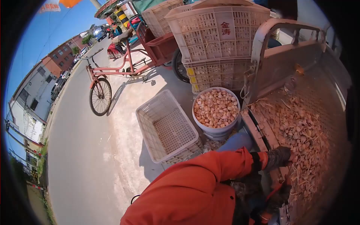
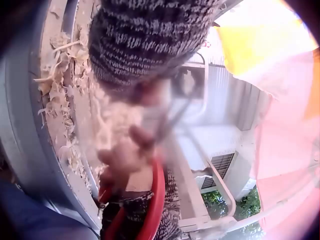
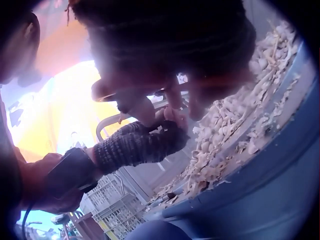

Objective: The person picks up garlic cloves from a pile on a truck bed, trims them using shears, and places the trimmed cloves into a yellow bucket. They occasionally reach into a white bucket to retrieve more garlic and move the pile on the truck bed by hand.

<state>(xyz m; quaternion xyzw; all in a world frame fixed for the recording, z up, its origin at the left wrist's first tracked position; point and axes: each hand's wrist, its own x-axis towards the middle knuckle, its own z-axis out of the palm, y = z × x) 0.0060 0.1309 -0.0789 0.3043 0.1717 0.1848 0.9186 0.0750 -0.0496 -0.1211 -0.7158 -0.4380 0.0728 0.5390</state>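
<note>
My left hand [image 1: 279, 155], in a dark knitted fingerless glove, is over a heap of garlic [image 1: 305, 138] on the cart bed. In the right wrist view its curled fingers pinch a small pale garlic bulb [image 3: 170, 113], mostly hidden and blurred. My right hand [image 1: 278, 197], gloved alike, grips red-handled scissors [image 2: 158, 200] just below it. Their blades reach up close to the left fingers in the left wrist view. Dry peel and stem bits [image 2: 62, 95] lie along the cart's edge.
A white bucket [image 1: 215, 131] full of garlic stands against the cart, beside a white plastic crate [image 1: 146, 112] on the ground. Stacked crates [image 1: 221, 33] rise behind the bucket. A red cargo tricycle [image 1: 120, 71] is parked by the road [image 1: 80, 150]. The cart's metal rail [image 1: 258, 48] curves up nearby.
</note>
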